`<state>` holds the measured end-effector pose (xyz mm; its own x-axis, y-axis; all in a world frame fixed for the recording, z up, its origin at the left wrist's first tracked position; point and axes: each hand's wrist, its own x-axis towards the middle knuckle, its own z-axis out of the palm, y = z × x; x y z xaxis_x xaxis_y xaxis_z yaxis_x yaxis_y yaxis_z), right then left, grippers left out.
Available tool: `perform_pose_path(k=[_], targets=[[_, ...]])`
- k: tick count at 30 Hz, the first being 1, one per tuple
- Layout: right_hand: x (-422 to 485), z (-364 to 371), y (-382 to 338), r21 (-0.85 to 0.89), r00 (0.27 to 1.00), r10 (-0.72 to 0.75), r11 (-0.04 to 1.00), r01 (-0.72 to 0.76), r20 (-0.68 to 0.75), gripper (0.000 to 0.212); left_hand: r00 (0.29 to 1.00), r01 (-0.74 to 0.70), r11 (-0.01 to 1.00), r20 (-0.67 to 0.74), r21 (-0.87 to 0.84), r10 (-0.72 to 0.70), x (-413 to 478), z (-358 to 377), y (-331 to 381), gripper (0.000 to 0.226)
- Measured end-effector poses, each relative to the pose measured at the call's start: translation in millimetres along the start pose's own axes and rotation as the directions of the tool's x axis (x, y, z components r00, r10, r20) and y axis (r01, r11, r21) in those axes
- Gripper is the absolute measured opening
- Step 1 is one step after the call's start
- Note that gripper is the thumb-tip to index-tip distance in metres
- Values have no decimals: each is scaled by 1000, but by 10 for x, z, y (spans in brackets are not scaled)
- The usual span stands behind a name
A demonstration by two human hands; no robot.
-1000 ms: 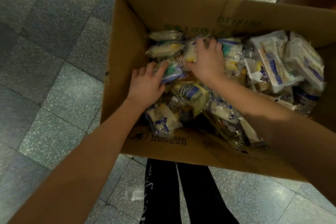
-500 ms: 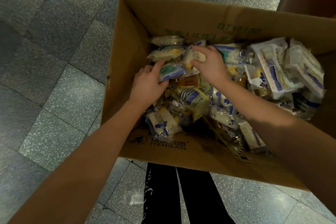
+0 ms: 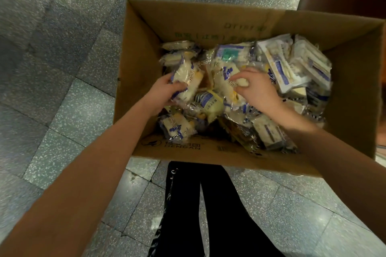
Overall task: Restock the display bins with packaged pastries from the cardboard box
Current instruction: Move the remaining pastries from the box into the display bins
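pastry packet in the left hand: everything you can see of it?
The pastry packet is a clear, crinkly plastic wrapper with blue-purple print, too blurred to read, around a pale cream pastry. It sits tilted at the left of the pile in the cardboard box. The left hand grips its near end, fingers curled round it.

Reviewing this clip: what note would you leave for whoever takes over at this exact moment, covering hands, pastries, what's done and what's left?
Left hand: grips a packet.
Right hand: pinches a second packet.
Box: on the floor, holding a pile of packets; both held packets are inside its walls.
Done: two packets grasped. Bins are out of view, so their fill cannot be told.
Left: lift both out, carry to the bins, return for more.
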<state>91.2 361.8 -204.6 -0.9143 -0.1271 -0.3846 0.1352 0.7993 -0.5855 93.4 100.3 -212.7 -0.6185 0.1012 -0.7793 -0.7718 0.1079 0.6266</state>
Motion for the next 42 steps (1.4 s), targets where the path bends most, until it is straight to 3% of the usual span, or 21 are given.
perform_pose_path(k=[3, 5, 9, 12, 15, 18, 23, 30, 34, 37, 42], targets=[[-175, -10, 153, -41, 974, 10, 999, -1, 225, 59, 999, 9, 992, 33, 123, -14, 49, 159, -62, 41], [-199, 44, 226, -80, 953, 29, 997, -5, 301, 63, 998, 5, 988, 56, 155, -14, 115, 238, -100, 53], [-170, 204, 220, -67, 969, 19, 998, -2, 245, 46, 1000, -9, 975, 17, 224, 6, 211, 336, -173, 48], [-168, 432, 145, 27, 960, 33, 999, -42, 278, 48, 999, -10, 962, -29, 271, 18, 245, 383, -203, 75], [-129, 706, 71, 54, 960, 21, 998, -38, 280, 50, 997, -20, 951, -71, 308, 44, 266, 438, -212, 60], [-75, 899, 47, 120, 977, 70, 988, -95, 201, 45, 988, -61, 921, -106, 385, 110, 279, 370, -115, 40], [-136, 1026, -18, 190, 978, 162, 964, -186, 134, 22, 978, -134, 864, -74, 485, 193, 114, 86, 105, 39], [-448, 816, -341, 391, 960, 267, 878, -276, 79, 36, 969, -226, 848, 24, 478, 245, -223, -206, 260, 29], [-952, 374, -528, 471, 956, 281, 856, -214, -77, 31, 955, -290, 799, 105, 526, 277, -543, -170, 424, 27], [-1412, 37, -682, 510, 915, 320, 846, -157, -248, 27, 936, -353, 766, 203, 537, 289, -844, 7, 661, 26], [-2359, -268, -928, 571, 785, 430, 812, -120, -446, 27, 847, -519, 641, 440, 566, 298, -1474, 483, 1021, 24]])
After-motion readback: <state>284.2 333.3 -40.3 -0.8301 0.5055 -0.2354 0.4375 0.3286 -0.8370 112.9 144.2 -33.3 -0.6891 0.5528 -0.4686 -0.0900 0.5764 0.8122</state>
